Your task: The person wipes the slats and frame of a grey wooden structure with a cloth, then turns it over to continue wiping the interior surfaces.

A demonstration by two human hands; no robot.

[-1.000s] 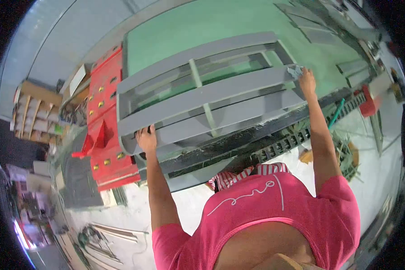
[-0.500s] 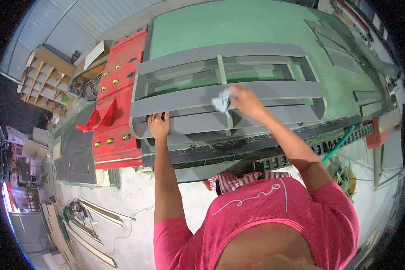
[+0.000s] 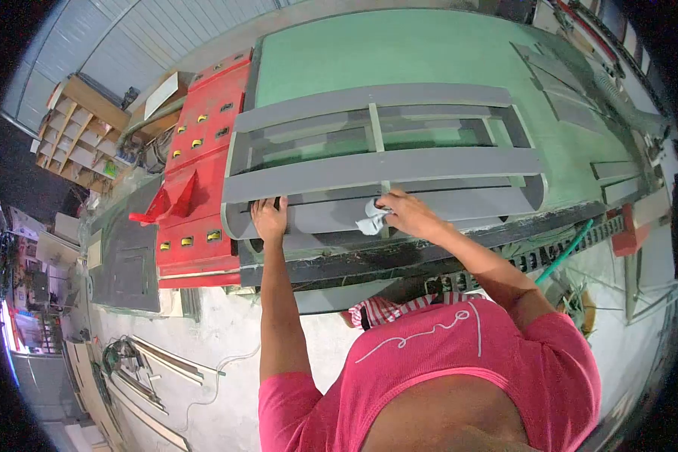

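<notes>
A grey wooden slatted unit (image 3: 459,164) with pale edges lies on the green-topped table. My left hand (image 3: 270,220) is at the left end of its front board, with the fingers hooked at the board's upper edge by the gap and the thumb a little apart. My right hand (image 3: 413,214) pinches a crumpled pale blue-grey cloth (image 3: 371,220). The cloth is against the same front board, just left of the middle divider. Part of the cloth is hidden under the fingers.
Left of the unit stands a red panel (image 3: 206,169) with yellow-and-black inserts and a red bracket (image 3: 175,197). Grey flat pieces (image 3: 576,102) lie on the green tabletop (image 3: 399,45) at the far right. Long strips (image 3: 166,358) lie on the floor at lower left.
My right hand has brought the cloth down from the middle slat to the front board. My left hand stays on the front board, and the view has shifted slightly.
</notes>
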